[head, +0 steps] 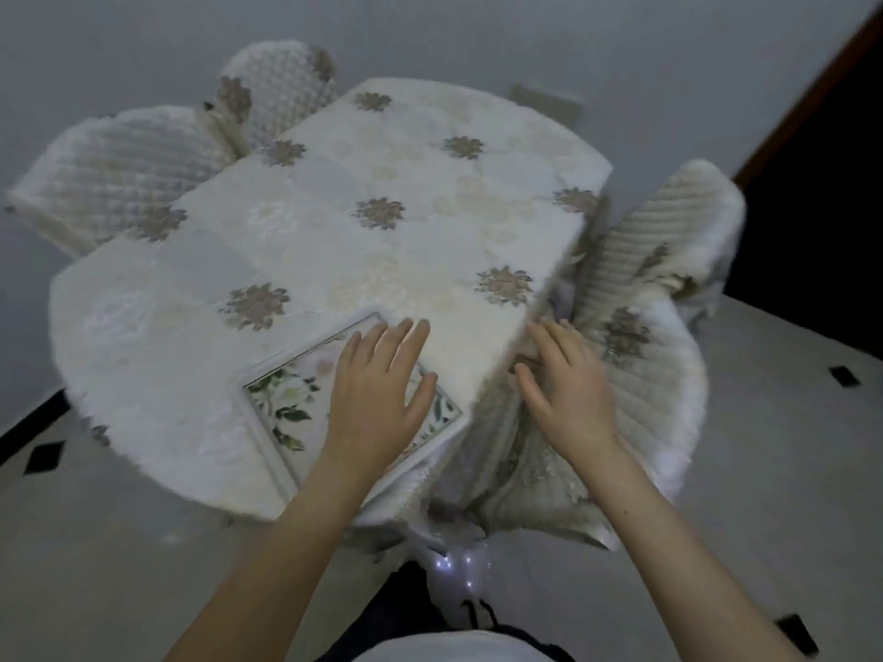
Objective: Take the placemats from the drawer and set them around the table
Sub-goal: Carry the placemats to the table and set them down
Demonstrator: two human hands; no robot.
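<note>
The left hand is lying flat, fingers spread, on a floral placemat resting at the near edge of the tabletop. The right hand is hovering wide and empty beside the edge, above a chair.

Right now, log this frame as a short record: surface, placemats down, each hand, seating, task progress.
surface: table under a pale floral cloth
placemats down: one floral placemat at the near edge
left hand: flat on the placemat, fingers spread
right hand: open, off the table's right edge, over a quilted chair cover
seating: more covered chairs at far left
task progress: one mat visible; drawer not in view
</note>
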